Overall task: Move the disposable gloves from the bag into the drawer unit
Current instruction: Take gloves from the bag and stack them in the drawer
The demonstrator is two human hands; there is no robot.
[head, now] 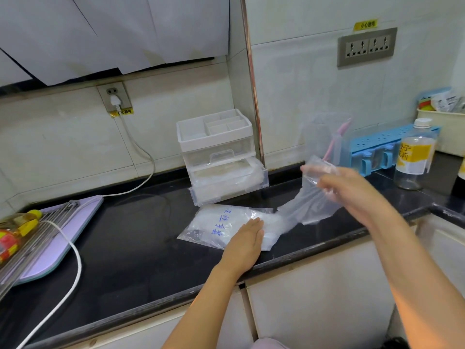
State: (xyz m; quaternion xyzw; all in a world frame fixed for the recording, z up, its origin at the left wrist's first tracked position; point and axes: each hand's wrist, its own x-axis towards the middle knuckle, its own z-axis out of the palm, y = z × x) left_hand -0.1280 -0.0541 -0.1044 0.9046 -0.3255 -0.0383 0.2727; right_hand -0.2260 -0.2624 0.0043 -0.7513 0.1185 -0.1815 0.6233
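Our left grip (247,236) lies flat with straight fingers, pressing the bag (214,226) onto the black desk (125,235). Our right grip (352,190) pinches a clear glove (307,207) that trails from the bag's mouth. Just behind stands the drawer unit (216,147), its bottom drawer (226,190) pulled open.

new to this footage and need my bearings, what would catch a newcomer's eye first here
The right hand hangs in mid-air, right of centre, its fingers pinching a clear glove that trails down to the bag with blue writing on the black counter. The left hand lies flat on that bag. Behind them, at the counter's back, stands the clear drawer unit with its bottom drawer pulled out.
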